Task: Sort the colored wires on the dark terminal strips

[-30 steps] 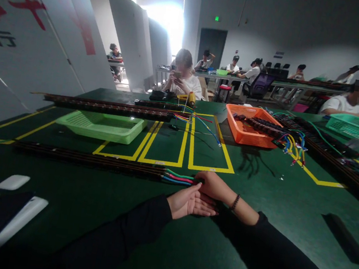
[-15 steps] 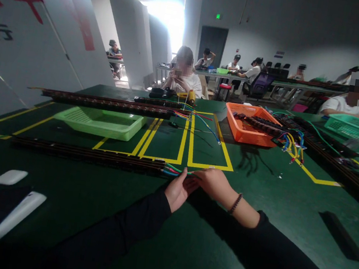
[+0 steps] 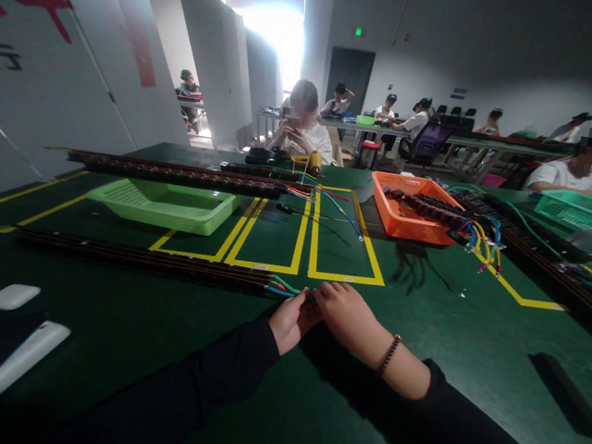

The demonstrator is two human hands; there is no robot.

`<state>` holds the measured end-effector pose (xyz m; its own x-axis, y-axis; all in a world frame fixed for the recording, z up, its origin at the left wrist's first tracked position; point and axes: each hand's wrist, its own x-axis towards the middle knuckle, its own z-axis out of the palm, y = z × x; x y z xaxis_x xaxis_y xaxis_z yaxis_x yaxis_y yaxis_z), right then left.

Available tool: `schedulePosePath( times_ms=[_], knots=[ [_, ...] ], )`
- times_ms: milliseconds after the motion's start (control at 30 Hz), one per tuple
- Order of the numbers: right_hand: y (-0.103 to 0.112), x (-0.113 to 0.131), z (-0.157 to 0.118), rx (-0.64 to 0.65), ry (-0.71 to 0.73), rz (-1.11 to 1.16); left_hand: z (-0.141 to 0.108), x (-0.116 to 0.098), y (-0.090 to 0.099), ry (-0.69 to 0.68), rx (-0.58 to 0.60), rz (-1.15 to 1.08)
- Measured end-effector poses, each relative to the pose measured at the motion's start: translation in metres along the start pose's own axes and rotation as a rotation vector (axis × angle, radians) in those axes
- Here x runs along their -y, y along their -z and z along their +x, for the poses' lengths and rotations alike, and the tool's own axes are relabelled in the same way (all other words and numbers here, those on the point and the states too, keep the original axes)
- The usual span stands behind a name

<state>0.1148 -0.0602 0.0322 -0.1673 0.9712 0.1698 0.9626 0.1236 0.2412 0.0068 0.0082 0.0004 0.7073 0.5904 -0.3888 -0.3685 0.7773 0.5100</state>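
At a green counter (image 3: 479,338), we hold both bare hands together at the right end of a long dark bundle (image 3: 146,259), where green, red and blue wires (image 3: 280,286) run out of it. Our left hand (image 3: 289,323) is nearly closed, thumb and fingers pinched on the wires near their ends; our right hand (image 3: 351,319) curls in from the other side, fingertips meeting the left's, and we cannot tell what, if anything, it grips. The bundle lies on the counter, nearer to us than a light green basket (image 3: 201,223). Farther right, an orange basket (image 3: 422,232) carries dark parts with coloured leads, as a person (image 3: 316,143) in white sits opposite us
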Motion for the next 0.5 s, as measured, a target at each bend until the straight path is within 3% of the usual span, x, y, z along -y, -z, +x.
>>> schedulePosePath(
  times_ms=[233, 500],
  knots=[
    [0.021, -0.009, -0.008, 0.032, -0.113, 0.058, 0.001, -0.001, 0.001, 0.015, 0.023, 0.041],
    [0.014, 0.001, -0.006, 0.186, -0.145, 0.03, 0.002, -0.001, 0.003, 0.043, 0.047, 0.049]
  ],
)
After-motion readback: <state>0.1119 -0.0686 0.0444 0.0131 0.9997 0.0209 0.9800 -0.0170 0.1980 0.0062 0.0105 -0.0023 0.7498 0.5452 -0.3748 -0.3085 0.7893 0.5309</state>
